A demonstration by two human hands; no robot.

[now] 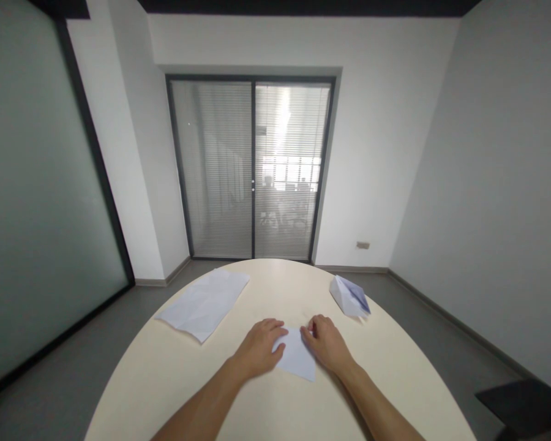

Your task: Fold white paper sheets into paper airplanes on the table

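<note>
the small white paper (297, 358) lies on the worktop (275, 413), between the two hands. at its left edge the left hand (261, 346) rests with fingers spread, its grip unclosed, presumably to steady the paper. at its far right corner the right hand (329, 345) has curled fingers; whether this grip pinches the edge cannot be told. beyond the paper, a creased sheet (206, 303) at left and a folded paper piece (349, 296) at right lie apart, leaving the hands room.

On the pale, round-edged table (275, 285) lie 1 wide creased sheet (206, 302), 1 smaller sheet (297, 355) and 1 folded paper (349, 297).
</note>
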